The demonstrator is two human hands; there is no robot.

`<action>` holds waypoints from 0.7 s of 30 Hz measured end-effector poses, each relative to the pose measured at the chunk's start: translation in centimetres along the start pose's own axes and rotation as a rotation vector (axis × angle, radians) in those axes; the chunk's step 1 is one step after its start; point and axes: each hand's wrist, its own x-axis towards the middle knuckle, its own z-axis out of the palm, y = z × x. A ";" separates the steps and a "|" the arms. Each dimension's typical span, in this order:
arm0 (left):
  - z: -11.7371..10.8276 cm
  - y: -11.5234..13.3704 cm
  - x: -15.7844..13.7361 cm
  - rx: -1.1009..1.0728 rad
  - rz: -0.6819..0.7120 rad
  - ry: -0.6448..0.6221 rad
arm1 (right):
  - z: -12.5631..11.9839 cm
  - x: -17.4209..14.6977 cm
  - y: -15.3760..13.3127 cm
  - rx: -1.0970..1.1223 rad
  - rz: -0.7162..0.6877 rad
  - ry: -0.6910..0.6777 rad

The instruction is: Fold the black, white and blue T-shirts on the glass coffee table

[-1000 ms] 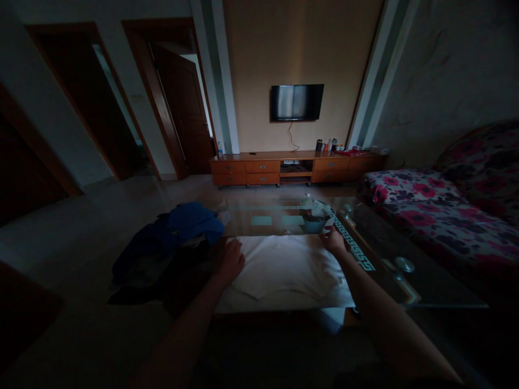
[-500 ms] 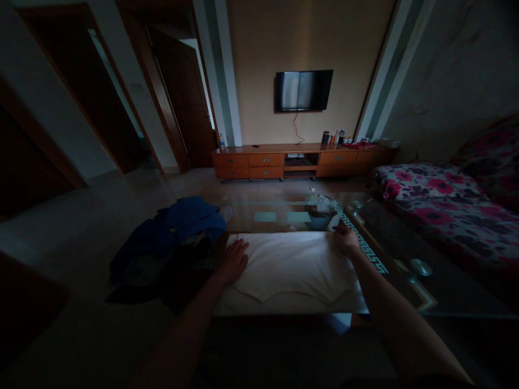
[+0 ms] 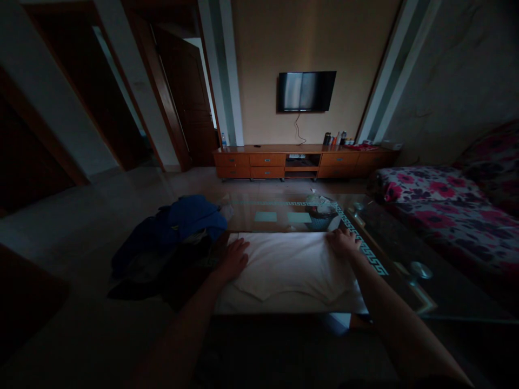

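Observation:
A white garment (image 3: pixel 287 265), probably a shirt, lies folded on the near part of the glass-topped coffee table (image 3: pixel 458 302). Its near side shows a curved edge and a few soft wrinkles. My left hand (image 3: pixel 235 258) rests on the garment's left side with the fingers stretched out. At the far right corner, my right hand (image 3: pixel 344 241) lies on the cloth, fingers spread and pointing away from me. Left of the white garment is a heap of blue and dark clothes (image 3: pixel 190 216).
A dark basket (image 3: pixel 320 221) shows beyond the garment. To the right stands a sofa with a flowered cover (image 3: pixel 438 210). Against the far wall runs a low wooden cabinet (image 3: pixel 267 165) with bottles on it, below a television (image 3: pixel 307 92). The room is dim.
My right hand has turned and spread its fingers flat over the far right corner, where they were bunched at the edge. My left hand has stayed in place.

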 end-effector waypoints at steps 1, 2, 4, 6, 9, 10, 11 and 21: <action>-0.2 0.2 0.1 0.013 -0.017 0.001 | -0.3 -0.3 -0.5 0.000 0.005 0.034; -0.4 0.5 0.2 0.030 -0.031 0.016 | -0.7 -0.5 -1.2 0.004 -0.006 0.069; -0.6 1.3 0.6 0.062 -0.040 0.079 | -1.3 -1.3 -3.1 0.007 -0.111 0.117; -0.6 2.4 1.2 0.076 -0.025 0.142 | -1.4 -2.5 -5.5 0.000 -0.318 0.107; -0.3 4.7 2.7 0.064 0.030 0.152 | -0.4 -4.9 -9.7 0.001 -0.594 0.054; -0.2 5.6 3.3 0.057 0.050 0.148 | 0.1 -5.7 -11.0 0.014 -0.635 0.043; 0.0 6.4 3.9 0.048 0.070 0.145 | 0.6 -6.3 -12.3 0.033 -0.660 0.038; 3.1 9.3 6.6 0.054 0.134 0.027 | 1.8 -7.3 -15.2 0.035 -0.591 -0.078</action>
